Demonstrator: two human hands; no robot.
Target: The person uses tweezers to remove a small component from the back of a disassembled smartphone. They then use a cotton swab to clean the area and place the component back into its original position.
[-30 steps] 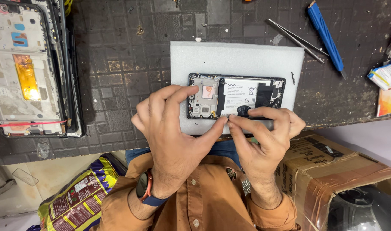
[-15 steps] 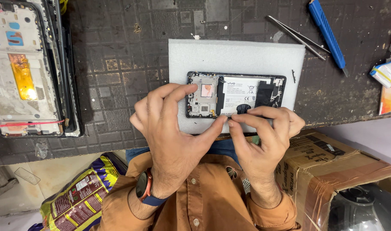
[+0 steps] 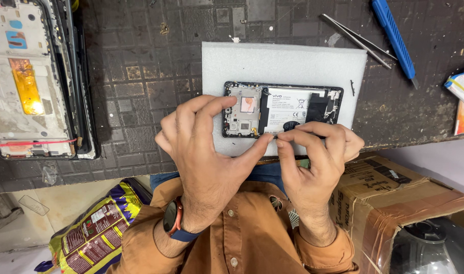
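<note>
An opened phone (image 3: 282,109) with its back off lies on a white foam pad (image 3: 284,65), showing a circuit board, a white-labelled battery and black parts. My left hand (image 3: 206,152) rests at the phone's near left corner, index finger on the board area and thumb at the near edge. My right hand (image 3: 313,157) pinches at the phone's near edge with thumb and index finger, beside my left thumb. What lies between the fingertips is too small to tell.
A stack of phone frames and screens (image 3: 34,81) lies at the left on the dark tiled mat (image 3: 140,76). Metal tweezers (image 3: 356,40) and a blue pry tool (image 3: 394,38) lie at the far right. A cardboard box (image 3: 414,198) and a printed bag (image 3: 95,238) sit below the bench.
Both hands have stayed at the phone's near edge with only slight finger shifts. The view has drifted a little.
</note>
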